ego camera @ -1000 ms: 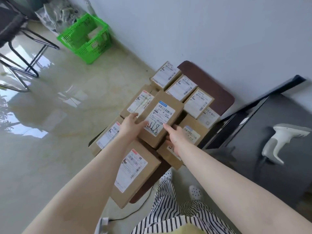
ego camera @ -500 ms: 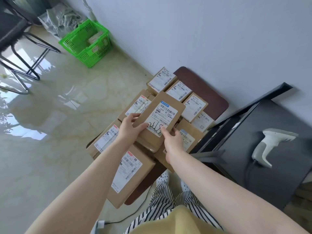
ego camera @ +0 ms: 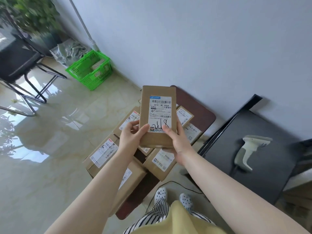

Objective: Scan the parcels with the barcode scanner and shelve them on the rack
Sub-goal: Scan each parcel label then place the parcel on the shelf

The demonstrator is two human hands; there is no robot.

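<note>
I hold a flat brown cardboard parcel (ego camera: 155, 137) up in front of me, its white label with barcodes and black handwriting facing me. My left hand (ego camera: 130, 135) grips its lower left edge and my right hand (ego camera: 177, 141) grips its lower right edge. Below it, several more labelled parcels (ego camera: 103, 152) lie packed together on a low dark brown table (ego camera: 197, 105). A white barcode scanner (ego camera: 248, 152) lies untouched on a black surface (ego camera: 263, 132) to the right. No rack is in view.
A green plastic basket (ego camera: 91, 71) stands on the glossy tiled floor by the white wall. A black chair (ego camera: 20, 65) with metal legs is at the far left. A thin black cable (ego camera: 177, 183) runs across the floor near my feet.
Both hands have lifted the handwritten-label parcel off the pile and turned it upright toward me. My view has risen, showing more wall and floor.
</note>
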